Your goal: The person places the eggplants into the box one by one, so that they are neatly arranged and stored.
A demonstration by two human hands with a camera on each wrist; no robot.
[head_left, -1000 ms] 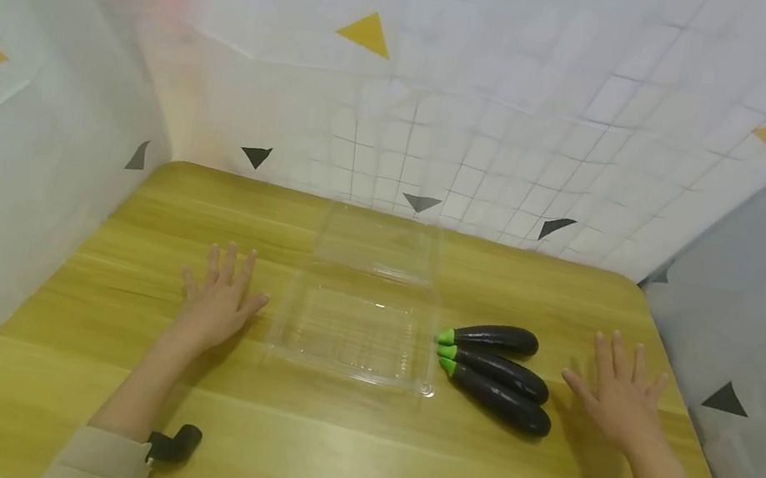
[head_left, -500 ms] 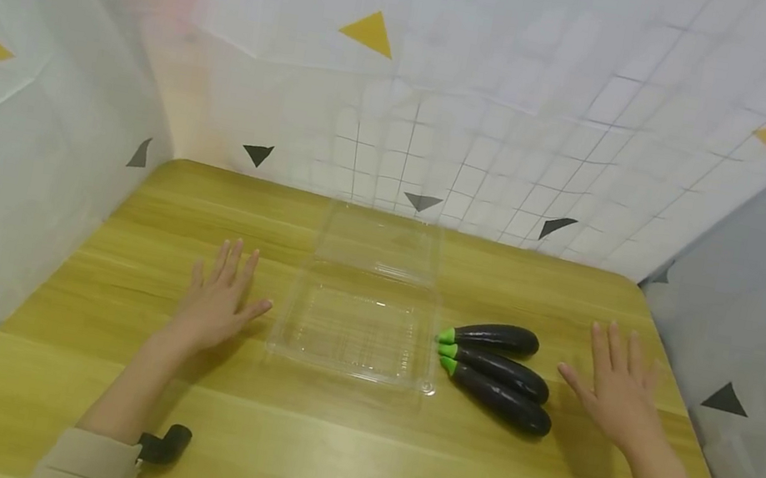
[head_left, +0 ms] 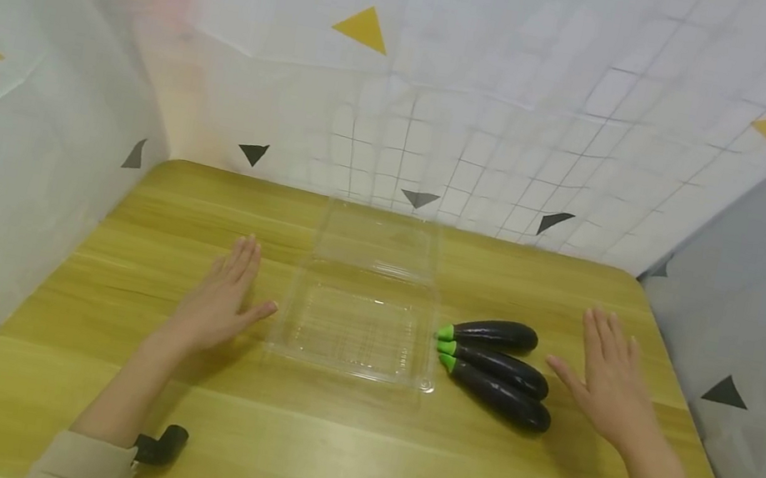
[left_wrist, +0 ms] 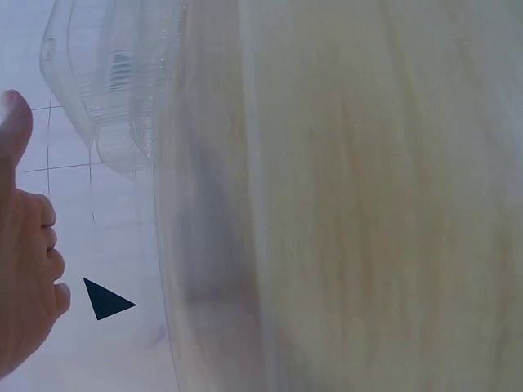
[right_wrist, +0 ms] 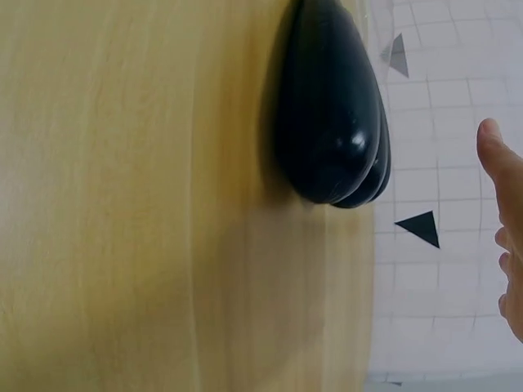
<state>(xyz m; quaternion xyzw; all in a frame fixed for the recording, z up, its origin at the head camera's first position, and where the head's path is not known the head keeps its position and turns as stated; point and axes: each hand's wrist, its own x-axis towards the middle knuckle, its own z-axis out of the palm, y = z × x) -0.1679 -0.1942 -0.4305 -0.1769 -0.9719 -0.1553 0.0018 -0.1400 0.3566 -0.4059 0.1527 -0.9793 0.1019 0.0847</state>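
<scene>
Three dark eggplants [head_left: 501, 373] with green stem ends lie fanned out on the table, their stems toward a clear plastic clamshell box [head_left: 349, 369]. The box stands with its lid [head_left: 378, 240] folded back toward the wall, and nothing shows inside it. My left hand [head_left: 219, 309] is over the table just left of the box, fingers straight and thumb toward it, holding nothing. To the right of the eggplants, my right hand [head_left: 612, 387] has straight fingers and touches none of them. The right wrist view shows the eggplants' rounded ends [right_wrist: 331, 155] close by, apart from the hand.
A wood-grain table [head_left: 317, 448] carries everything. White sheeting [head_left: 264, 84] with yellow and black triangles closes off the back, with more at both sides. Black camera mounts [head_left: 162, 446] are strapped to both wrists.
Both hands have shifted slightly inward and tilted, with the fingers drawn closer together. The eggplants and the box have stayed in place.
</scene>
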